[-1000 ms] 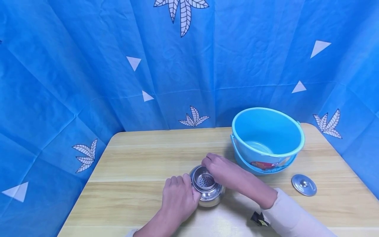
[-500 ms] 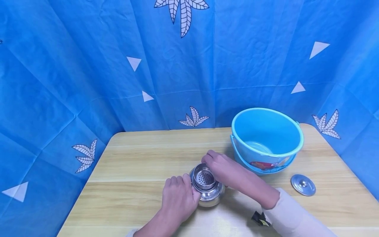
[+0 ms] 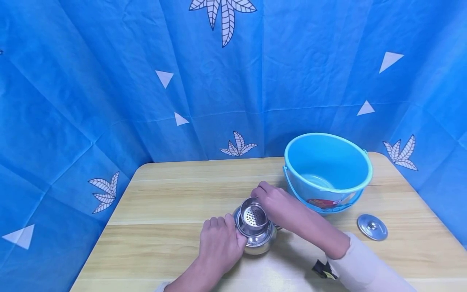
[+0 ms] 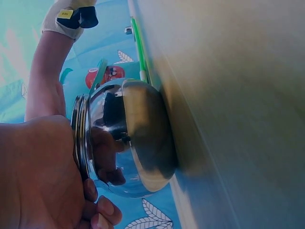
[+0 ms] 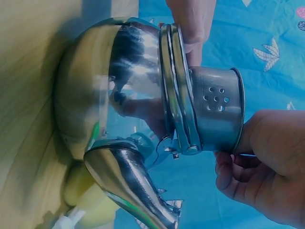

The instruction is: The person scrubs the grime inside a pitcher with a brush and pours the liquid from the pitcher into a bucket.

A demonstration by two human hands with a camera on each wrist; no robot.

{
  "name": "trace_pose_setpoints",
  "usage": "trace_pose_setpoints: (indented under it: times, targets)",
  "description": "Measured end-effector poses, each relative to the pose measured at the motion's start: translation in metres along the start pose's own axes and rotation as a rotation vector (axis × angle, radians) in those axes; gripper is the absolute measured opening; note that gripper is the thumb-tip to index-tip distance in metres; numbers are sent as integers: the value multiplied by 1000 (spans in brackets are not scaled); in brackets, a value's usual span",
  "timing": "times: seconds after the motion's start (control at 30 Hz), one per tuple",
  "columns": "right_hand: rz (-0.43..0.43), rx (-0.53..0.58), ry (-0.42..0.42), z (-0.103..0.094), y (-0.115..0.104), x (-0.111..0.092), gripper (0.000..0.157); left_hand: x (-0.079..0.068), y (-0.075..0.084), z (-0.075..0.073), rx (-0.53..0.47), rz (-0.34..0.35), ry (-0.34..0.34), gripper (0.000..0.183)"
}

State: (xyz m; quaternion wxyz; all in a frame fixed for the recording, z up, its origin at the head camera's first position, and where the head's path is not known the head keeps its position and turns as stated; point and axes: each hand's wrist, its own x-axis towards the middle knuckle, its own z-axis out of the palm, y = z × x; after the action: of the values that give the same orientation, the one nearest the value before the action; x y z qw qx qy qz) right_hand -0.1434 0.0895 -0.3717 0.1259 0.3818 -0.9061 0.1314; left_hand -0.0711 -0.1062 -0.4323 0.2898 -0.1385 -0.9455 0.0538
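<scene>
Strainer (image 3: 254, 215), perforated metal, sticks partway out of steel teapot's (image 3: 256, 249) mouth; right hand (image 3: 273, 201) pinches its rim, thumb against fingers. Left hand (image 3: 220, 243) grips teapot near neck, fingers curled. Teapot stands upright on tabletop (image 3: 175, 198), spout to right. Blue bucket (image 3: 304, 192) beyond, right; metal lid (image 3: 377, 230) flat nearby, just in front of bucket.

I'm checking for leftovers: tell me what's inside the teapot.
A strainer, pinched by the right hand, sits partway into the mouth of the teapot; the interior below is covered.
</scene>
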Motion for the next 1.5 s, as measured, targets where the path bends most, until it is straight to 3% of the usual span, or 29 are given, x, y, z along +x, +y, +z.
trace_pose_setpoints:
  times: [0.23, 0.57, 0.97, 1.5]
  targets:
    - [-2, -6, 12, -4, -2, -2, 25, 0, 0, 0, 0, 3, -4, 26]
    - [2, 8, -21, -10, -5, -6, 30, 0, -1, -3, 4, -11, -116, 27]
    - [0, 15, -41, -21, -10, -15, 34, 0, 0, 1, -12, -6, -37, 26]
    - [-64, -65, 20, -28, -3, -34, 40, -1, 0, 0, -6, -21, -71, 26]
